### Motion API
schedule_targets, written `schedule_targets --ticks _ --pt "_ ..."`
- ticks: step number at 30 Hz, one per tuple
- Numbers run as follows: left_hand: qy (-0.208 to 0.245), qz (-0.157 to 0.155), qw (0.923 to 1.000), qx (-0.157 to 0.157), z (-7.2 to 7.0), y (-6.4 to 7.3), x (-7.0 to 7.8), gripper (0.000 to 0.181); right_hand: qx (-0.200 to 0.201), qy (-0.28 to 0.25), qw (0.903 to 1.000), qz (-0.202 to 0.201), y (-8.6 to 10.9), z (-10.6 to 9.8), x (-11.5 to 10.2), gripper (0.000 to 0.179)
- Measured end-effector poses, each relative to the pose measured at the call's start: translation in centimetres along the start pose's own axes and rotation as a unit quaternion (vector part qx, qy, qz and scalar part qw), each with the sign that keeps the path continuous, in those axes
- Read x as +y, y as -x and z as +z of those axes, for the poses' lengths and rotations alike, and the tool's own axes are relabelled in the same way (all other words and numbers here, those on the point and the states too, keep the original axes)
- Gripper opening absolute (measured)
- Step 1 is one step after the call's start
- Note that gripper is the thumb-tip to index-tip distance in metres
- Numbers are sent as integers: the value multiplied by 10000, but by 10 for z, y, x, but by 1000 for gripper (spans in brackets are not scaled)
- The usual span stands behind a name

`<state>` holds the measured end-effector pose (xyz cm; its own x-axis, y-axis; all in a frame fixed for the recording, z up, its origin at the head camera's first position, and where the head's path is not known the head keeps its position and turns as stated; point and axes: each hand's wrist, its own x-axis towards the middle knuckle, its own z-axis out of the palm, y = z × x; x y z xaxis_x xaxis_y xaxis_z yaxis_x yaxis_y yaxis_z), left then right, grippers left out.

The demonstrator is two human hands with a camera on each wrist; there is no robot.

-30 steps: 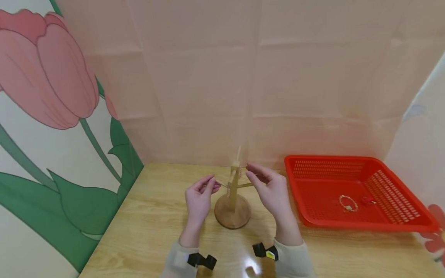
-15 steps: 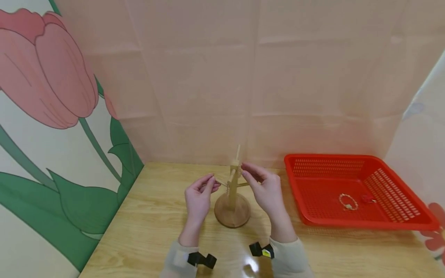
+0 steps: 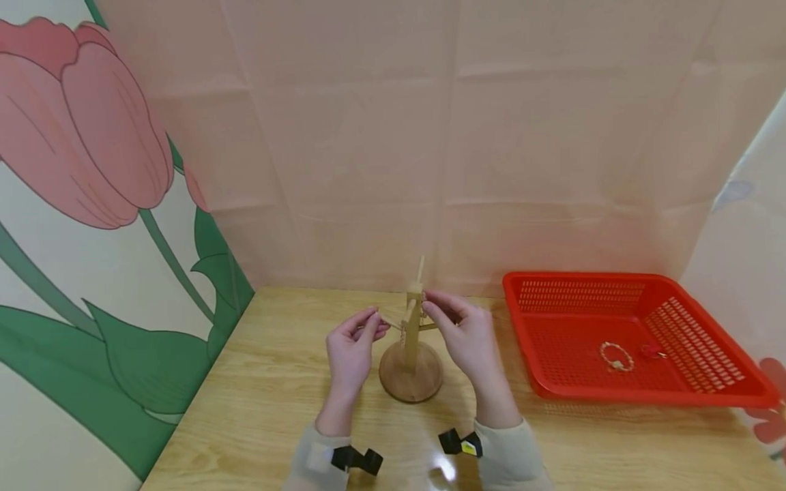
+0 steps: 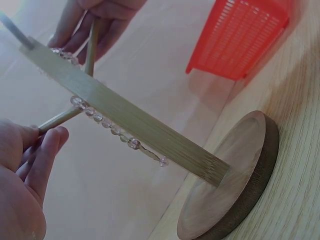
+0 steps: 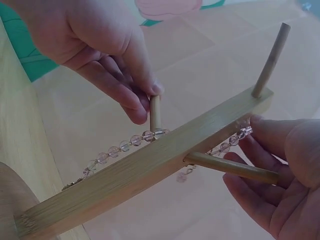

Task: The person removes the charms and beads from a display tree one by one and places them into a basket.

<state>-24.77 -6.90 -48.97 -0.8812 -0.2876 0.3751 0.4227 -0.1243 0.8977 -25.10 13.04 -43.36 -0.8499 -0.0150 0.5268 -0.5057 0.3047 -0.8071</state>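
The bead strand (image 5: pixel 113 151) should be, I judge, very light and limp, each bead hard and smooth, so it may slide on the wood or slip between fingertips. The thread or clasp is probably the weak part; a gentle pinch on one or two beads near an end seems the better hold, without strong pulling. Its beads are round, clear with a faint pink tint, with golden metal at the lower end and a small pinkish charm (image 4: pixel 163 161) below.

The strand lies beside the post (image 5: pixel 145 160) of a wooden stand, at the root of the left peg (image 5: pixel 155 110). On the other side of the post, more beads (image 5: pixel 225 147) pass near the right peg (image 5: pixel 240 170); whether both belong to one piece, I cannot tell.

The right hand (image 3: pixel 467 334) pinches the end of these beads, close to the post. The left hand (image 3: pixel 351 348) pinches the outer tip of the left peg with thumb and finger. The hands are apart, the post between them.

The round base (image 3: pixel 399 385) rests on the tabletop (image 3: pixel 264 382). To the right stands a red basket (image 3: pixel 651 396), holding a beaded ring (image 3: pixel 617 365) and a small red item (image 3: pixel 649 351).
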Motion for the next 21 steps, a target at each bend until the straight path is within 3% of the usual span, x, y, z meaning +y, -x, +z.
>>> schedule_targets --ticks 12,21 --pt "-70 51 10000 10 -1 0 -1 17 56 73 10000 10 0 1 -1 14" --pt "68 -123 9999 -34 -3 -1 -1 16 -163 57 9998 104 2 -3 -4 14"
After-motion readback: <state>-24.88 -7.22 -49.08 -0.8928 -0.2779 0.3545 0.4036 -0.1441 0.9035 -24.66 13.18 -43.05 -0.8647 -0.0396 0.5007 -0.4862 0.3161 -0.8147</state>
